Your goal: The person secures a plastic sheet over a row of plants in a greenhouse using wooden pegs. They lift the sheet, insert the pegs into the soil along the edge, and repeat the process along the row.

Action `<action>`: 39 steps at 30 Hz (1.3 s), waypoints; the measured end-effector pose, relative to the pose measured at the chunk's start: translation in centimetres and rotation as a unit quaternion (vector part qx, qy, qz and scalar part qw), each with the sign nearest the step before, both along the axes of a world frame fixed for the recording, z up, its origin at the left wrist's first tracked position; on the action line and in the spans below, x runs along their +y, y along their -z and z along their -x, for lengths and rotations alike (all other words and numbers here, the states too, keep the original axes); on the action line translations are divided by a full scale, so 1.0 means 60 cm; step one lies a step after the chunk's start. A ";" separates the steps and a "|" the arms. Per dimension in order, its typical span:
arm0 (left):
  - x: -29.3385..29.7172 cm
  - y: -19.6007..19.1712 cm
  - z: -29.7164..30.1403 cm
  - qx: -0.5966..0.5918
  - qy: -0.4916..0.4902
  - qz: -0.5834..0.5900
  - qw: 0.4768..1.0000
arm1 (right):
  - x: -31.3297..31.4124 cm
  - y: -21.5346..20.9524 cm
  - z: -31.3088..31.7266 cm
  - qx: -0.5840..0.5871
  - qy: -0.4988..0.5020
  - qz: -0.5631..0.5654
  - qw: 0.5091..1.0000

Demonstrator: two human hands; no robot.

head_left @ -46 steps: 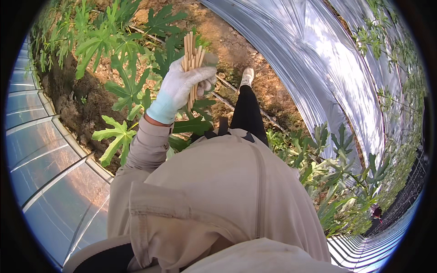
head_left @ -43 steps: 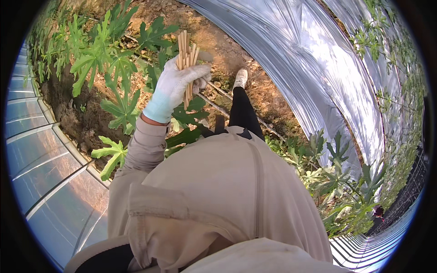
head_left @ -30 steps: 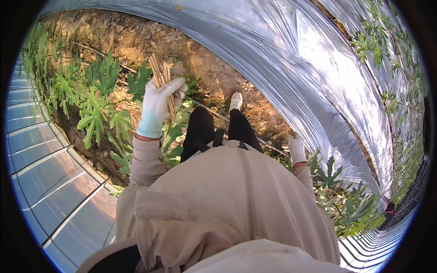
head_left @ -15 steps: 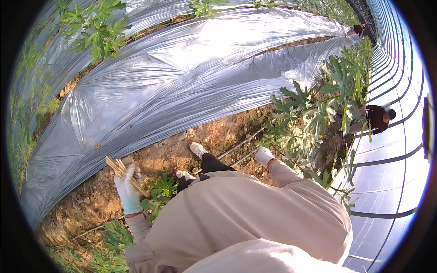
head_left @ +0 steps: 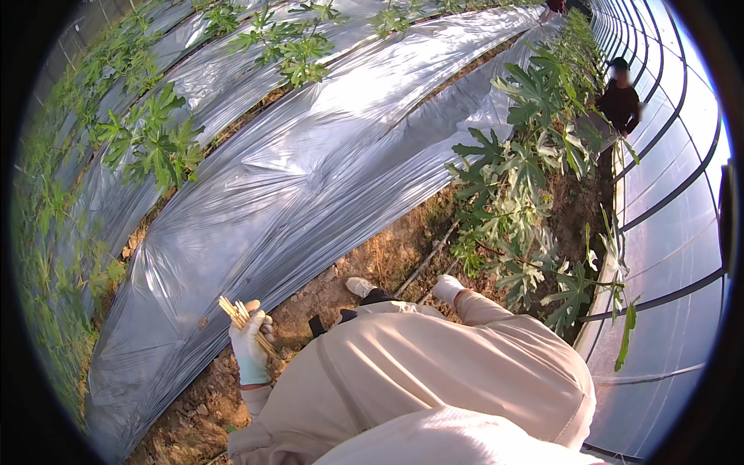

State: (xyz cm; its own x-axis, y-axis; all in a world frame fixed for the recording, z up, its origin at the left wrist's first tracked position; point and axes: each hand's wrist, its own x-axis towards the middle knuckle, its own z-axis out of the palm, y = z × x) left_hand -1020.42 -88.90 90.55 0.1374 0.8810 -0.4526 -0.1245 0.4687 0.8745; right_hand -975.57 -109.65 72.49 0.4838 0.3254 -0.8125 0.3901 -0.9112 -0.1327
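My left hand (head_left: pixel 249 349), in a white and pale blue glove, is closed around a bundle of thin wooden sticks (head_left: pixel 235 311). The sticks poke out at a slant on both sides of the fist, above the edge of the silver plastic film (head_left: pixel 256 209). Over the bare soil on the other side, my right hand (head_left: pixel 447 290) wears a white glove and hangs low beside a leafy green plant (head_left: pixel 508 225). Its fingers cannot be made out. A thin pipe (head_left: pixel 428 261) runs along the ground close to it.
Film-covered rows stretch away to the left with several leafy plants (head_left: pixel 159 139) between them. At the right stands a curved greenhouse wall (head_left: pixel 666 256) with dark ribs. Another person (head_left: pixel 618 105) in dark clothing is beside that wall. My shoe (head_left: pixel 359 287) rests on the soil.
The view has tilted upward and shifted, showing more rows. My left hand, still holding the sticks, appears further right and lower. The other person now looks more upright and farther up the picture.
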 end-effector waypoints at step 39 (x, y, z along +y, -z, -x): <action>-0.045 -0.022 -0.122 0.007 0.041 0.042 0.998 | -0.049 0.100 -0.113 0.005 -0.045 -0.019 0.999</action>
State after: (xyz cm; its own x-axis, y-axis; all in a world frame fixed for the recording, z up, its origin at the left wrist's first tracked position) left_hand -1013.10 -91.58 91.88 0.2004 0.8255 -0.5276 -0.0701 0.5492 0.8327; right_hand -968.77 -112.56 66.48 0.4435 0.3982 -0.8029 0.4694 -0.8664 -0.1704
